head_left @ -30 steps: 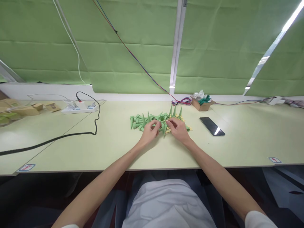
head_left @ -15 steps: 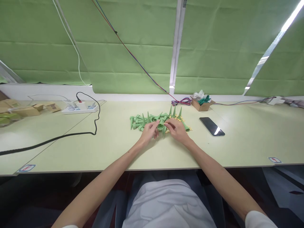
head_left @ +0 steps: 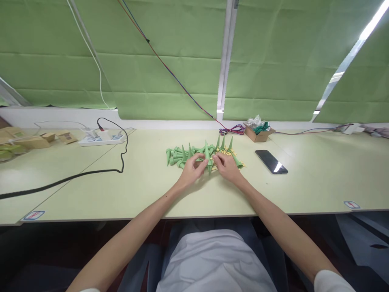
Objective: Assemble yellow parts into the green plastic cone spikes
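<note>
A heap of green plastic cone spikes lies on the pale table, some standing tip up, with small yellow parts mixed in at the right. My left hand pinches one green cone that points up, fingers at its base. My right hand sits just beside it on the heap, fingertips touching the same cone's base area and the yellow bits. Whether the right hand grips a small part is hidden by its fingers.
A black phone lies right of the heap. Behind it a small cardboard box holds bagged items, with coiled wires beside. A white power strip and black cable run left. Cardboard boxes at far left.
The cone between my hands has turned from open end facing me to standing tip up. Both hands stayed at the same spot on the heap.
</note>
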Motion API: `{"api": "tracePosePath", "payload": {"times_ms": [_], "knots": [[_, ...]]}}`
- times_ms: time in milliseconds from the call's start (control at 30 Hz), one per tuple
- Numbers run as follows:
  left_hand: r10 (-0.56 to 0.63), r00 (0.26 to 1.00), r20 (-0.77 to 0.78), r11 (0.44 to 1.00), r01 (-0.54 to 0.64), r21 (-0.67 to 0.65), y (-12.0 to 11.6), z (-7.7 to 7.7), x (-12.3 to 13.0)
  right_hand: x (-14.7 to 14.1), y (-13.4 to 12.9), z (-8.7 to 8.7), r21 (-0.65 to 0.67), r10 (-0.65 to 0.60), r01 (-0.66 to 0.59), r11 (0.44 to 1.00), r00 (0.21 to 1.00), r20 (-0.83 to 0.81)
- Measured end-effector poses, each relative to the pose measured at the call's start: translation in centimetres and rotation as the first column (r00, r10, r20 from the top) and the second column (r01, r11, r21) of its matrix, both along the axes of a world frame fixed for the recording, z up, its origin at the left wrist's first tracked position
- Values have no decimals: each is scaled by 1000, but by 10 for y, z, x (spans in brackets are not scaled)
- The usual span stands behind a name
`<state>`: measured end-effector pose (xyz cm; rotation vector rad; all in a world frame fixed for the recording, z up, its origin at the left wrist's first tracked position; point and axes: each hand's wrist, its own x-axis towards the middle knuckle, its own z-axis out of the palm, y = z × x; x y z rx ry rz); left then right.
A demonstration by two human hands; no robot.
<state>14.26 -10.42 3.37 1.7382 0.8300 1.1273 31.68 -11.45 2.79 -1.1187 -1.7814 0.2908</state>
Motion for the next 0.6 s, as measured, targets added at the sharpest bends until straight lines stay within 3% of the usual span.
{"api": "tracePosePath", "payload": {"times_ms": [267, 600], "knots": [[46, 998, -52, 979, -34, 201, 1, -5, 2, 0, 2, -3, -59, 9, -14, 998, 997, -75], [86, 992, -94, 969, -62, 239, 0, -9, 3, 1, 8, -6, -70, 36, -45, 997, 992, -121]]}}
